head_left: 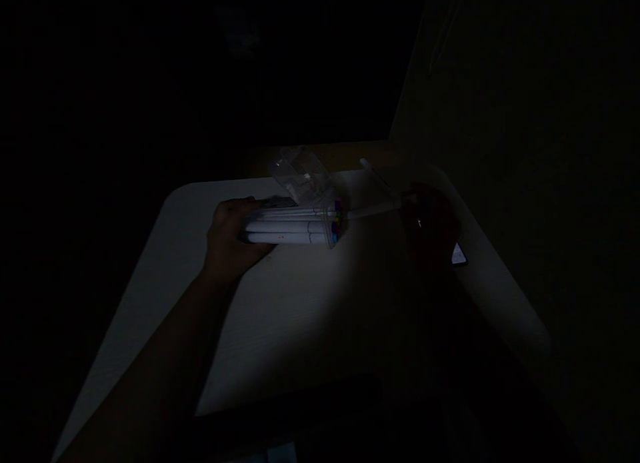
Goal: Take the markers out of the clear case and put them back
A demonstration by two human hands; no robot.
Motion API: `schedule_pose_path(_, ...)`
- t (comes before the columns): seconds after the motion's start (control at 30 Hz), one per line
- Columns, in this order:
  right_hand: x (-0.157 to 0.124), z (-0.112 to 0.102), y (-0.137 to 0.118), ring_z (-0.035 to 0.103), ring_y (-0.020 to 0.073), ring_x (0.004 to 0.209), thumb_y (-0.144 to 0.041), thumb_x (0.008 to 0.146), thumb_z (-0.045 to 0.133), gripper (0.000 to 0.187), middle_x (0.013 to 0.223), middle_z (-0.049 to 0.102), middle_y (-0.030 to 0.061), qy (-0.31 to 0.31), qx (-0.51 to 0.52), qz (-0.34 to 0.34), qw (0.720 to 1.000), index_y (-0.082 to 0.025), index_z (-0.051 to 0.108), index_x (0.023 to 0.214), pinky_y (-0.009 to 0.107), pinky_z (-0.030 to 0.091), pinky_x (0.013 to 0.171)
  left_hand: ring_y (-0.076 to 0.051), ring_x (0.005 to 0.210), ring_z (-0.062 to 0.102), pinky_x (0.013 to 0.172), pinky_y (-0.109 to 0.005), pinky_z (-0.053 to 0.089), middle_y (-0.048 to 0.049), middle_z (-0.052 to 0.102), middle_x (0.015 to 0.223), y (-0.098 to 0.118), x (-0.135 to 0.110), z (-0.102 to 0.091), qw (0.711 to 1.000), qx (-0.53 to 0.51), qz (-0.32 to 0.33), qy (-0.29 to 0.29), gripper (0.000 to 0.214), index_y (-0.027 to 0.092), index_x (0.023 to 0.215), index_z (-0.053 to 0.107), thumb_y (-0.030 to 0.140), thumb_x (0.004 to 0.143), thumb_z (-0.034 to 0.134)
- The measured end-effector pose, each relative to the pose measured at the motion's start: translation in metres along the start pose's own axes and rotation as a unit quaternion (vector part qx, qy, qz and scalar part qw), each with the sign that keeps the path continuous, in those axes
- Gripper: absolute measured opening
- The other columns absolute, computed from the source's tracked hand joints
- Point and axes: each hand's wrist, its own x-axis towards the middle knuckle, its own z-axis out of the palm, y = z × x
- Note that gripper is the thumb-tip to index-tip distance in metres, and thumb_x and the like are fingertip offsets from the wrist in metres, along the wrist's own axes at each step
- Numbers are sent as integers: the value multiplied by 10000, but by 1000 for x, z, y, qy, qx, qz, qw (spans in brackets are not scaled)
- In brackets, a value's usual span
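Stacked white markers (293, 224) point coloured caps rightward toward a slanted single marker (375, 210).

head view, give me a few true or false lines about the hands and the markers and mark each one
The left hand is on a bundle of white markers. True.
The right hand is empty. False: the right hand holds a single white marker.
A clear plastic case sits just beyond the bundle. True.
The bundle stands upright in a cup. False: it lies sideways over the pale table.
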Motion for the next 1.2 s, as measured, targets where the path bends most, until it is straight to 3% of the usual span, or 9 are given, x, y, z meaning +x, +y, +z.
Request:
schedule_pose_path(0.1,0,-7,-4,597,181,985,-367,854,481,301,1042,636,83,41,-18,21,999,-191,603,1066,325,496,853,-243,1037,564,882,-404,497,-69,566,1123,0,0,1,1000,-11,14,15,585,269,1132,524,378,599,737)
schedule_pose_path(0.23,1,-15,-4,618,175,915,-423,876,427,363,1007,630,93,82,3,31,996,-176,607,1071,319,529,769,-244,1047,559,891,-388,491,-72,566,1123,-3,-1,1,1000,-16,10,11,579,273,1141,523,369,610,732)
schedule_pose_path(0.47,2,-15,-4,609,185,992,-402,860,479,339,1070,617,94,211,81,69,972,-162,613,1057,343,536,801,-246,1043,560,886,-393,489,-74,562,1129,-5,-2,1,1000,-10,7,9,585,269,1136,521,383,604,737)
schedule_pose_path(0.73,2,-10,-1,612,161,957,-404,853,484,352,1028,618,86,195,132,71,969,-134,603,1044,325,545,759,-220,1069,535,901,-388,471,-95,553,1148,-4,-2,1,1000,-5,14,3,605,207,1143,517,366,606,746)
schedule_pose_path(0.9,-2,-4,-6,623,106,736,-355,843,510,274,932,623,43,170,170,44,970,-160,605,1010,262,536,609,-220,1075,530,909,-389,463,-98,548,1157,-2,-2,0,1000,-8,4,-2,600,206,1139,520,361,606,748)
schedule_pose_path(1.2,-9,-4,-18,625,151,885,-365,876,451,290,998,618,66,62,133,45,988,-190,576,1072,297,545,723,-222,1070,538,912,-384,463,-100,558,1135,-1,0,0,1000,-10,7,0,593,199,1134,534,354,603,750)
